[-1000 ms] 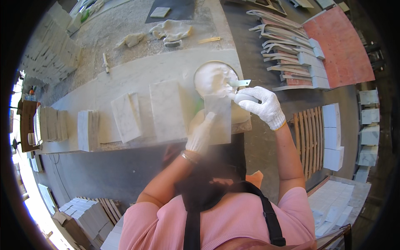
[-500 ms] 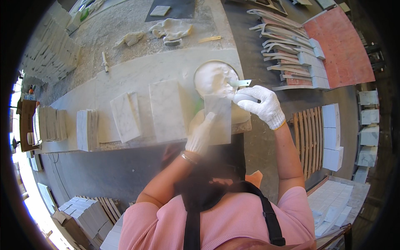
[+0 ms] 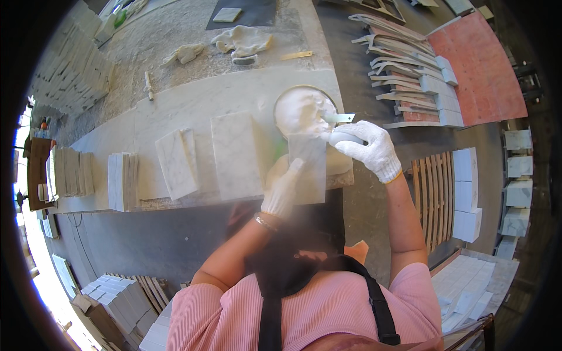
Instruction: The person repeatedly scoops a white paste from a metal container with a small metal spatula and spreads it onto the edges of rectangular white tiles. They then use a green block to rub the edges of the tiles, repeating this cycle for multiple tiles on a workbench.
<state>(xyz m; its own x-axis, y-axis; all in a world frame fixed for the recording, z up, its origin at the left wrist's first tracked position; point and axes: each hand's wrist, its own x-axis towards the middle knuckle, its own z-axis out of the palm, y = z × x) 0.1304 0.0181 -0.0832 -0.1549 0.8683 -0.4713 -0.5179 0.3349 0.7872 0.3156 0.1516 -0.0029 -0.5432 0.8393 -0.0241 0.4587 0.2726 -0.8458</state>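
My left hand, in a white glove, grips a thin pale stone tile at the near edge of the bench, its thumb lying along the tile's face. My gloved right hand is closed round a smooth, rounded, pale grey block, its kind unclear, close to the tile's far right corner. Whether block and tile touch, I cannot tell. Just beyond them stands a round bowl heaped with white paste or powder. A pale green scraper lies in the white stuff, its end sticking out to the right.
Left of my hands, marble tiles stand and lean along the bench. Farther back are crumpled gloves, a yellow strip and a small white tool. Stacked tiles and a wooden pallet are at right.
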